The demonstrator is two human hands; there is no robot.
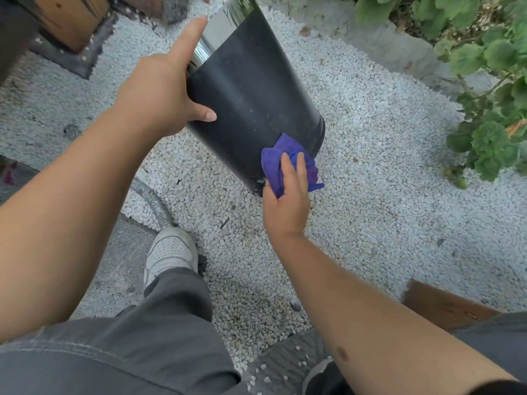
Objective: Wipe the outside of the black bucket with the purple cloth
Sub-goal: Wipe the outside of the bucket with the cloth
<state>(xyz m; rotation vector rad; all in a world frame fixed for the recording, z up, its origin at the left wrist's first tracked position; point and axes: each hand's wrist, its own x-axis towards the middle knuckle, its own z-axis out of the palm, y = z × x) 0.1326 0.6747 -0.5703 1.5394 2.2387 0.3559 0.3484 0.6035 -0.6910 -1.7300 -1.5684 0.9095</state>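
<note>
The black bucket (pixel 251 104) is tipped over, held above the white gravel (pixel 370 209). The left hand (pixel 159 95) clamps its upper part, thumb laid on the dark side, forefinger stretched straight along the shiny metal band (pixel 199 54). The right hand (pixel 286 198) presses the bunched purple cloth (pixel 275 163) against the bucket's lower edge, fingers curled over the cloth in a close grip.

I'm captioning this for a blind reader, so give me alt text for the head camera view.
A person's right hand presses a purple cloth against the lower side of a tilted black bucket, while the left hand grips its upper end. The scene is outdoors over white gravel, with green plants at right.
</note>
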